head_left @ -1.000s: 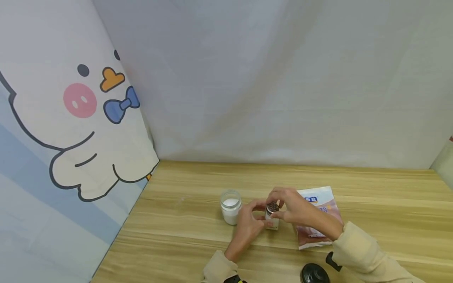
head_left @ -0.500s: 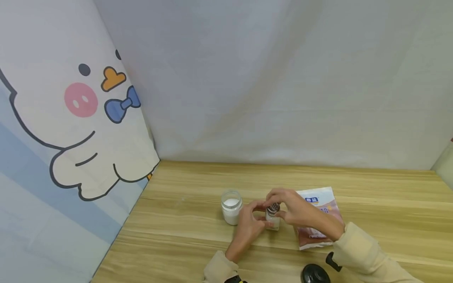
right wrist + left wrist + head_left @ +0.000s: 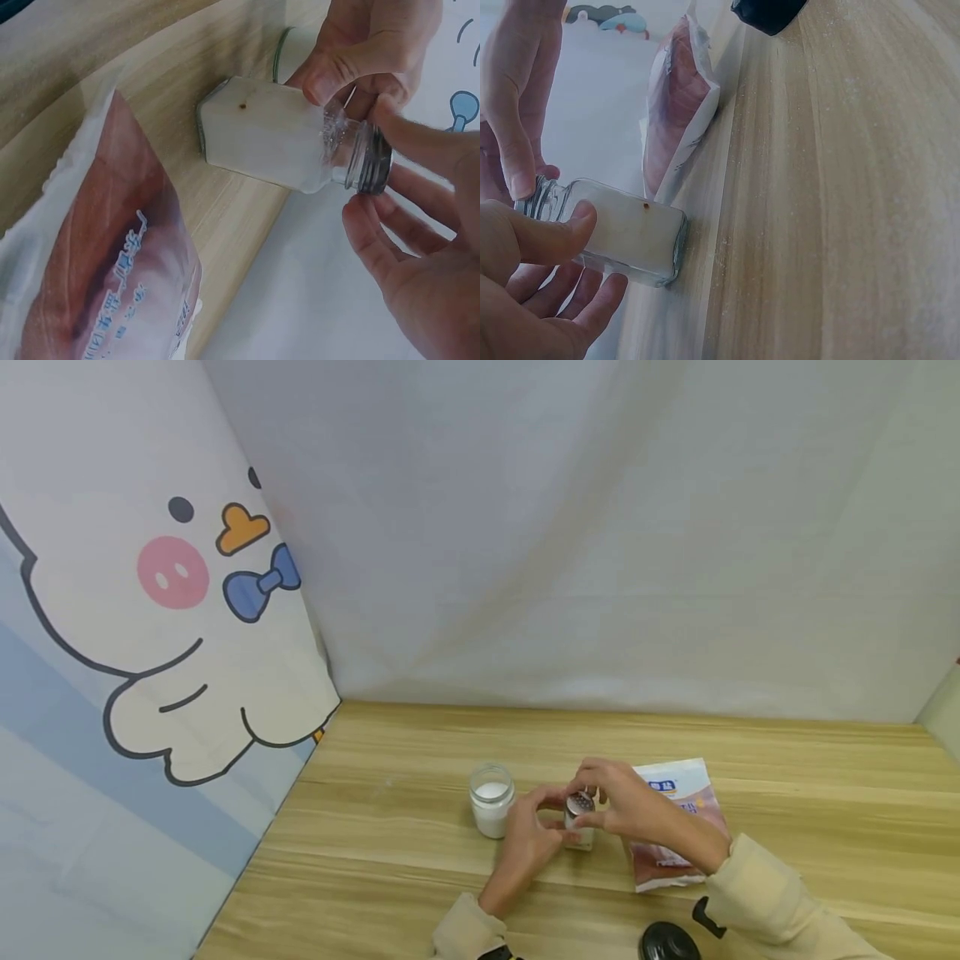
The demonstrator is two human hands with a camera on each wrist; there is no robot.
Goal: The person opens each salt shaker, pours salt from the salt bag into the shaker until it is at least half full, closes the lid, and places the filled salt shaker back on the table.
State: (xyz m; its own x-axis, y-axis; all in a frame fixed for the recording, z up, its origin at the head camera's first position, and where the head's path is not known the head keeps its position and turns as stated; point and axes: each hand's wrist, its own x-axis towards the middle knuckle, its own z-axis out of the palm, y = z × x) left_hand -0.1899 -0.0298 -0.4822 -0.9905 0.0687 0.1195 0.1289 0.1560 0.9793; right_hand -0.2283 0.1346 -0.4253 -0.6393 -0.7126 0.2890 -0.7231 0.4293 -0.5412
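A small square glass shaker (image 3: 262, 135) filled with white grains stands upright on the table, its perforated metal cap (image 3: 580, 803) on the threaded neck. My left hand (image 3: 528, 833) grips the glass body, thumb on one side and fingers on the other. With thumb and fingertips, my right hand (image 3: 626, 803) pinches the cap's rim from the right. In the right wrist view, clear glass shows between the white contents and the cap (image 3: 375, 161). Just left of my left hand is a lidless round glass jar (image 3: 491, 810) of white powder.
A pink and white printed bag (image 3: 675, 777) lies right of the shaker, partly beneath my right forearm. A round black lid (image 3: 667, 942) sits near the front edge. Fine white grains dot the wooden table (image 3: 840, 187). A pale cloth hangs behind.
The right hand's fingers have shifted slightly around the cap, and the cap's top looks brighter. My left hand keeps its hold on the shaker; the jar and bag stay in place.
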